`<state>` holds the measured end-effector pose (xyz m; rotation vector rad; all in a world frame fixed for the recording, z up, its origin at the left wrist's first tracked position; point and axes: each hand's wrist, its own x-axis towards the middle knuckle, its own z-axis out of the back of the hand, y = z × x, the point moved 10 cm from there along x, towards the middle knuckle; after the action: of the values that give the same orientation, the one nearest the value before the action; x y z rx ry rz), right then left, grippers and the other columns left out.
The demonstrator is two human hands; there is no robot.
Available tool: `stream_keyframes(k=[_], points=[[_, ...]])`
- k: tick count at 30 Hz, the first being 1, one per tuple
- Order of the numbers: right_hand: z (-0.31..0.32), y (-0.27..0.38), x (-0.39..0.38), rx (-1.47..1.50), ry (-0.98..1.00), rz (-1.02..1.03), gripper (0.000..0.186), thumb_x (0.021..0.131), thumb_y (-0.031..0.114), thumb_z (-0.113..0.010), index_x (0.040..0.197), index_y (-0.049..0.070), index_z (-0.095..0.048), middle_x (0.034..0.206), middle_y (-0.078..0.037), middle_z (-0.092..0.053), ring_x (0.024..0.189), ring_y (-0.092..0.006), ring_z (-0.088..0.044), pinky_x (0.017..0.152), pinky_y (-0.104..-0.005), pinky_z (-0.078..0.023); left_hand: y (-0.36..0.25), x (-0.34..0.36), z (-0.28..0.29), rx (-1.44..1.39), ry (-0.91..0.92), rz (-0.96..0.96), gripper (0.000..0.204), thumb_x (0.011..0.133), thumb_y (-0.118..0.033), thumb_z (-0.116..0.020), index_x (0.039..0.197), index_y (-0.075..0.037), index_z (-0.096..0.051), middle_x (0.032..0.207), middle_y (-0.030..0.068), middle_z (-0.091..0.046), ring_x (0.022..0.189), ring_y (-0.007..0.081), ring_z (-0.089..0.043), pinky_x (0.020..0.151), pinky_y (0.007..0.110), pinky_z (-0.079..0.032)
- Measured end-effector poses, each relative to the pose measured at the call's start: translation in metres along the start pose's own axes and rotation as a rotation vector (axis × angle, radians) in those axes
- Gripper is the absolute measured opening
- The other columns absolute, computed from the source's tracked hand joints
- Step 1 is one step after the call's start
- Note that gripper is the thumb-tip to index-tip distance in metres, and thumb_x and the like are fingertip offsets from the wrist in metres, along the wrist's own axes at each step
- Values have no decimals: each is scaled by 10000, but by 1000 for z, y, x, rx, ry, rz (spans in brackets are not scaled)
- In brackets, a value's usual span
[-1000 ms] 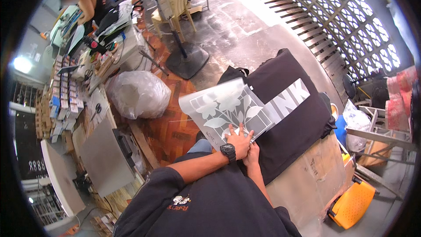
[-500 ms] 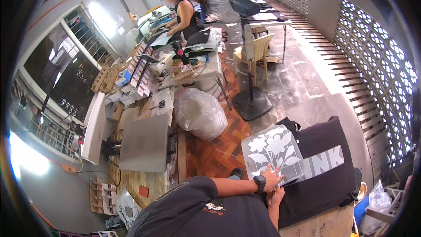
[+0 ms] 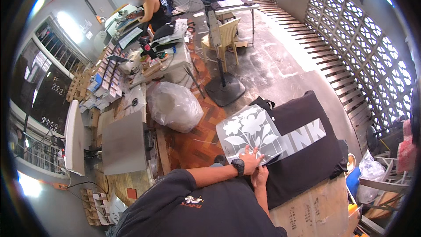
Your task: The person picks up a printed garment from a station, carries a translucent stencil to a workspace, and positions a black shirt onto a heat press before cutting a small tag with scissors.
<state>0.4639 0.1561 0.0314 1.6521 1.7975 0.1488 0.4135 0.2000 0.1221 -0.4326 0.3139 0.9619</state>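
Observation:
A clear transfer film sheet [image 3: 236, 140] with white flowers and leaves lies at an angle, partly over folded black fabric [image 3: 298, 166]. Another sheet with big pale letters [image 3: 307, 138] rests on the fabric, its left end beneath the flower film. My left hand [image 3: 251, 161], a black watch at its wrist, lies on the film's lower part with fingers spread. Just below it, my right hand [image 3: 259, 176] has its fingers closed at the film's near edge; the left hand partly hides the fingertips.
The fabric sits on a brown board [image 3: 302, 213]. To the left stands a heat press with a grey plate [image 3: 125, 145]. A large plastic bag [image 3: 175, 107] and a pedestal fan [image 3: 221, 85] stand on the floor ahead. Another person [image 3: 153, 13] works at a far table.
My view has swung to the right, so the scene sits further left and higher. Both hands stay at the film's near edge, with little visible movement. The co-worker's arms have shifted.

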Motion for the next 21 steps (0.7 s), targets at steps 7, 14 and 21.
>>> stream_keyframes(k=[7, 14, 21], points=[[61, -16, 7, -1448, 171, 368, 419, 919, 251, -536, 1297, 77, -484, 1234, -127, -575, 1142, -309, -543, 933, -465, -421, -41, -22, -4, -79, 63, -260, 634, 792, -155, -603, 1403, -222, -446, 1408, 240, -430, 1129, 544, -527, 876, 532, -517], [86, -46, 13, -689, 220, 31, 466, 973, 338, -394, 1365, 88, -386, 1337, -137, -489, 1258, -288, -454, 1034, -464, -354, -42, -30, 4, -81, 72, -299, 513, 883, -176, -497, 1393, -185, -447, 1398, 300, -413, 1087, 584, -531, 801, 515, -554], [30, -22, -5, 46, 102, -109, 372, 1003, 346, -421, 1246, 87, -528, 1206, -57, -591, 1070, -212, -578, 900, -387, -459, -26, -23, 28, -263, 80, -286, 438, 870, -160, -523, 1307, -121, -524, 1192, 242, -603, 1004, 419, -636, 789, 447, -550]])
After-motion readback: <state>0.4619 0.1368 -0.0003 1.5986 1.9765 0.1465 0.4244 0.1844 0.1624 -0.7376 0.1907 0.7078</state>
